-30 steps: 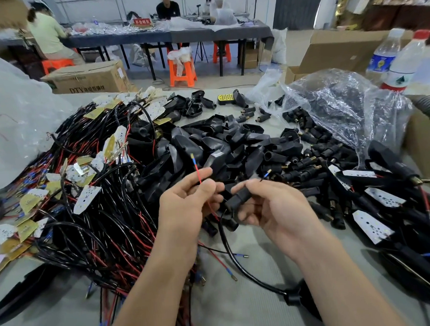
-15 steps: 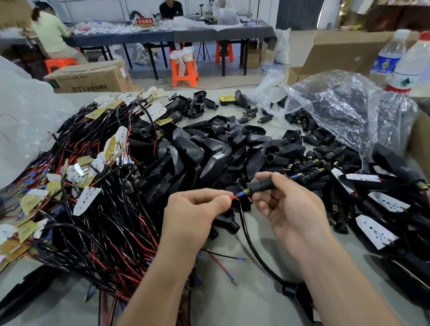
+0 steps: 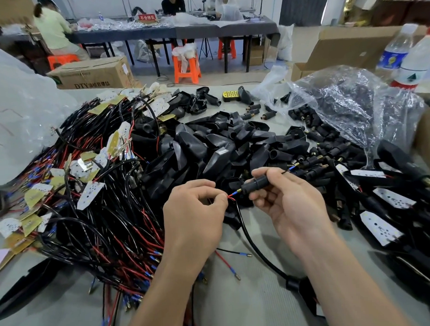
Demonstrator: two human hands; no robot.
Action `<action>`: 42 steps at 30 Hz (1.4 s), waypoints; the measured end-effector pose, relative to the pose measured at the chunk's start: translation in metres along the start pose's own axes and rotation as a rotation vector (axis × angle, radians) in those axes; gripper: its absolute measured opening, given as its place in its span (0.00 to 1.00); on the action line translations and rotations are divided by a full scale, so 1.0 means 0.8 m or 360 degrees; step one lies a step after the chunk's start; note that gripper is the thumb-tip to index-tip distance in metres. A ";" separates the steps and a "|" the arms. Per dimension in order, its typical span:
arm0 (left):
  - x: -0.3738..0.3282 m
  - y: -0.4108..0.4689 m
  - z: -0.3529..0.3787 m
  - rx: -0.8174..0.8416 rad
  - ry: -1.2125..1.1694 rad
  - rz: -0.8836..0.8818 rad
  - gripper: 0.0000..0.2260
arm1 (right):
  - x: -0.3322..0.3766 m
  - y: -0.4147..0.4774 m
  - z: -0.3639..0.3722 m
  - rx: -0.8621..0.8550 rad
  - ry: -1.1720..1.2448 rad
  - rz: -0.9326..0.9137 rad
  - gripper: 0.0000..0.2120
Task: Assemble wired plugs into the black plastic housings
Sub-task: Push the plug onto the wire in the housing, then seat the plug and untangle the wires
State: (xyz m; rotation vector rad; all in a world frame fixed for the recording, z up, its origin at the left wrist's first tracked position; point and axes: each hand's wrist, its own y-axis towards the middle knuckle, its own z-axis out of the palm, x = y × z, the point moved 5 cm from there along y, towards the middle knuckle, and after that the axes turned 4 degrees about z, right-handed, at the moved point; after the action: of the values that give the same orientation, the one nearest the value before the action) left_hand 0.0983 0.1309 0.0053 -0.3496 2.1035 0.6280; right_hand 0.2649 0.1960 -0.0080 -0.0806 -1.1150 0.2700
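The right hand (image 3: 289, 203) grips a small black cylindrical plastic plug barrel (image 3: 257, 184) between thumb and fingers (image 3: 271, 172), holding it roughly level above the pale grey surface (image 3: 241, 311). A thin wire with a blue-sleeved tip (image 3: 292, 168) sticks out past the barrel's right end. The left hand (image 3: 194, 213) is closed, its fingers pinching a thin red wire (image 3: 230, 197) whose blue-sleeved metal terminal (image 3: 235, 193) meets the barrel's left opening. A thick black cable (image 3: 253, 245) drops from between the 2 hands and curves along the surface to a black moulded collar (image 3: 292, 284) near the right forearm. Behind the hands lies a heap of black plastic housings (image 3: 215, 147), wedge-shaped and hollow. To the left spreads a tangle of black and red wires (image 3: 107, 218) with small white perforated boards (image 3: 89, 191) and blue-tipped ends. To the right, a crumpled clear plastic bag (image 3: 350, 106) holds more black plug barrels, and others lie loose beside it. 2 clear plastic water bottles (image 3: 413, 60) stand at the far right edge. A brown cardboard box (image 3: 92, 74) sits on the floor beyond the surface.
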 end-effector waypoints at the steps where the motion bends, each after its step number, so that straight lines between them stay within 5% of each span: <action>1: -0.002 -0.001 0.000 0.0006 0.0073 0.0051 0.14 | 0.000 0.000 0.000 -0.0005 -0.0018 -0.0013 0.15; 7: -0.015 -0.007 0.001 -0.0010 0.0320 0.0268 0.09 | 0.002 -0.001 -0.001 -0.0019 -0.0031 -0.0031 0.15; 26: -0.008 -0.005 -0.003 -0.0116 0.0207 0.0157 0.12 | -0.002 -0.003 0.005 0.0098 -0.0161 -0.0033 0.14; 37: 0.009 0.005 -0.002 -0.0025 -0.0573 -0.0209 0.07 | 0.004 -0.006 0.006 0.0115 -0.0071 -0.0011 0.14; 42: 0.012 0.007 0.001 0.0127 -0.0586 -0.0269 0.08 | 0.002 -0.007 0.007 0.0083 -0.0025 0.0010 0.14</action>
State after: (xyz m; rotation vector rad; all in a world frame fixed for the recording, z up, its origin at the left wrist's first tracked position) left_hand 0.0909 0.1360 -0.0014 -0.3344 1.7212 0.4673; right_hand 0.2614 0.1907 -0.0027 -0.0358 -1.1230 0.3054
